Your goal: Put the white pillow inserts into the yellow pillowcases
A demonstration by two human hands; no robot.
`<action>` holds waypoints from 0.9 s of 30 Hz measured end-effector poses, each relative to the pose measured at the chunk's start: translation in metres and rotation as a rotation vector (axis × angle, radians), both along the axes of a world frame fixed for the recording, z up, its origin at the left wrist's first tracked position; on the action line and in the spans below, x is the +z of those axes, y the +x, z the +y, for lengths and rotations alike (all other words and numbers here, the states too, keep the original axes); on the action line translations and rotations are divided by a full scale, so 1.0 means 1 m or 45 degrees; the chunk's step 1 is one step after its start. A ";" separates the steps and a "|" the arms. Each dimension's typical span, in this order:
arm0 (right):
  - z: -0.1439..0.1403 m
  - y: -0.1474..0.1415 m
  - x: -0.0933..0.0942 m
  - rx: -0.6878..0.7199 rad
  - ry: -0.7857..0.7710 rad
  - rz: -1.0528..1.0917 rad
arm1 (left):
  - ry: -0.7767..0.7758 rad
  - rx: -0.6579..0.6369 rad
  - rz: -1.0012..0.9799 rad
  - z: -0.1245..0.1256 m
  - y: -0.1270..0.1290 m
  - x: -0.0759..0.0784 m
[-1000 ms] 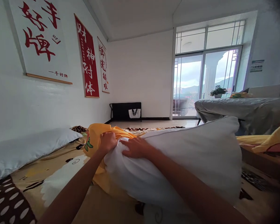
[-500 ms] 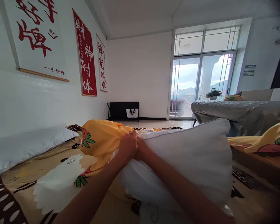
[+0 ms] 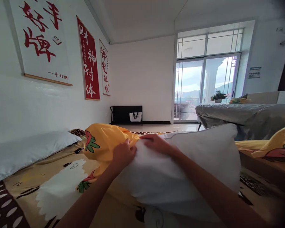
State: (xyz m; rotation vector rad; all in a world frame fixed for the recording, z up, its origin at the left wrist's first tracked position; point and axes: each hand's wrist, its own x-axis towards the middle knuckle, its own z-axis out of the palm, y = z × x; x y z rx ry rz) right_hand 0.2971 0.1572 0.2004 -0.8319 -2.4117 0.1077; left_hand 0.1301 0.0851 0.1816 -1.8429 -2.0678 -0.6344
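A white pillow (image 3: 204,152) lies tilted in front of me, its left end partly inside an orange pillowcase (image 3: 104,136) printed with carrots. My left hand (image 3: 124,152) is closed on the pillowcase's open edge, where cloth and pillow meet. On the upper side, my right hand (image 3: 158,144) rests over the pillow, with its fingertips pinching the orange edge. The pillow's end within the case is hidden.
Beneath is a tan bedsheet (image 3: 26,186) with sheep prints. Another white pillow (image 3: 33,152) lies by the left wall. At right are more orange bedding (image 3: 275,147) and a plastic-covered table (image 3: 239,110). A black bench (image 3: 120,114) stands against the back wall.
My hands were together at the pillowcase opening and are now apart. The right moved right and up over the pillow; the left shifted slightly left and down.
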 end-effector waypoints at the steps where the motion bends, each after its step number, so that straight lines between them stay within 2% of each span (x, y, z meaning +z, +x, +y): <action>1: 0.001 0.002 0.002 -0.119 0.055 0.046 | -0.004 -0.020 0.004 -0.001 0.002 0.000; 3: 0.002 0.001 0.002 -0.395 0.246 0.037 | -0.004 -0.064 0.018 -0.002 0.010 0.000; 5: 0.003 -0.007 -0.003 -0.577 0.298 -0.078 | 0.022 -0.083 0.041 0.000 0.017 0.001; 9: -0.001 -0.030 -0.023 -0.670 0.079 -0.210 | 0.125 -0.029 0.122 0.018 0.018 0.006; 12: -0.012 -0.041 -0.032 -0.747 0.100 -0.206 | 0.122 0.055 0.092 0.041 0.008 0.012; 14: -0.023 -0.037 -0.030 -0.677 0.150 -0.238 | 0.069 0.091 0.063 0.055 0.000 0.017; 18: -0.039 -0.001 -0.010 -0.177 0.184 -0.386 | -0.067 0.071 0.051 0.067 -0.011 0.027; 19: -0.041 0.009 -0.006 -0.120 0.191 -0.429 | -0.086 0.058 0.056 0.067 -0.011 0.028; 21: -0.039 0.023 -0.003 -0.159 0.235 -0.497 | -0.096 0.027 0.076 0.064 -0.008 0.029; 24: -0.030 0.018 -0.017 -0.223 0.353 -0.542 | -0.059 -0.020 0.121 0.058 0.004 0.027; 27: -0.024 -0.008 -0.043 -0.069 0.383 -0.536 | -0.008 -0.056 0.161 0.054 0.022 0.024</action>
